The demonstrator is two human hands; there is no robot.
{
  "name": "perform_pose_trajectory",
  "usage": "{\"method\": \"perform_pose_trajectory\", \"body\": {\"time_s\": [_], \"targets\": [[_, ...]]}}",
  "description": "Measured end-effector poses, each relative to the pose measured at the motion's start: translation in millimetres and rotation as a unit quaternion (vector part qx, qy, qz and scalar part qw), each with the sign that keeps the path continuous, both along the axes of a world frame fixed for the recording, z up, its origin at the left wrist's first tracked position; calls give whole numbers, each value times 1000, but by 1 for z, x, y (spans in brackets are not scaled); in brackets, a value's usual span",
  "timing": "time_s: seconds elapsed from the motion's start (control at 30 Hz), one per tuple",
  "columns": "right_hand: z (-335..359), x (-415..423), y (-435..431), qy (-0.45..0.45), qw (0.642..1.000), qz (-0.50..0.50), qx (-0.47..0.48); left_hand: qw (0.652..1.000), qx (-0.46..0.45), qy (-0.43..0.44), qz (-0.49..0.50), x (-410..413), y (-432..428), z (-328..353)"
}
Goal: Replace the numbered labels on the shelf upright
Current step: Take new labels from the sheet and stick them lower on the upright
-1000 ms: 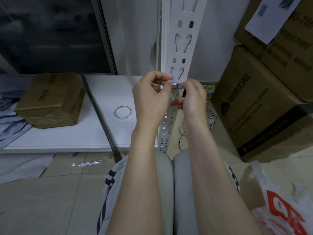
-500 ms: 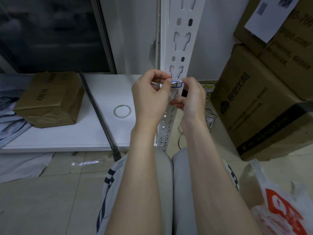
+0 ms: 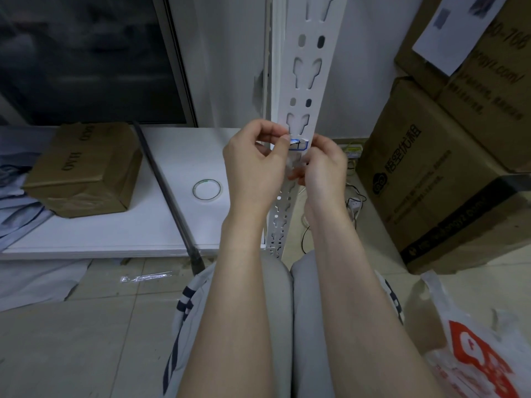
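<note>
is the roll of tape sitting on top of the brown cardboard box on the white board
No, the roll of tape lies flat on the white board itself, apart from the brown box to its left.

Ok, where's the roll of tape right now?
In the head view the tape roll lies flat on the white shelf board, left of the left hand, between the dark rod and the shelf upright.

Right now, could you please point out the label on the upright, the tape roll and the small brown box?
label (image 3: 298,145), head view, its blue-edged face between the fingertips.
tape roll (image 3: 207,198), head view, the near side of its ring.
small brown box (image 3: 86,165), head view, its top face.
</note>
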State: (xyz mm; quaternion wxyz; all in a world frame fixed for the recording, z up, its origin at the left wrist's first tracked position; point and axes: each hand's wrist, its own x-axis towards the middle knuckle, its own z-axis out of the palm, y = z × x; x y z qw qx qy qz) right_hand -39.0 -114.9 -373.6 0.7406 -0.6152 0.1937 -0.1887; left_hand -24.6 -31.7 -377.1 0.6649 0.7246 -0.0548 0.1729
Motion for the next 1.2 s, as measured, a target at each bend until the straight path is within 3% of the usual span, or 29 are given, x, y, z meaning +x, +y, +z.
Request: {"method": "perform_pose_trajectory", "body": {"time_s": [0.3,0.9,1.2], "targets": [[8,-8,1,1,997,7,80,1000,9,1,-2,-2,0,3],[0,2,0,10,1000,-10,5,1000,5,0,-1,-1,1,1],[7,-6,-1,17,997,12,78,1000,6,-1,-3,-1,0,2]]}}
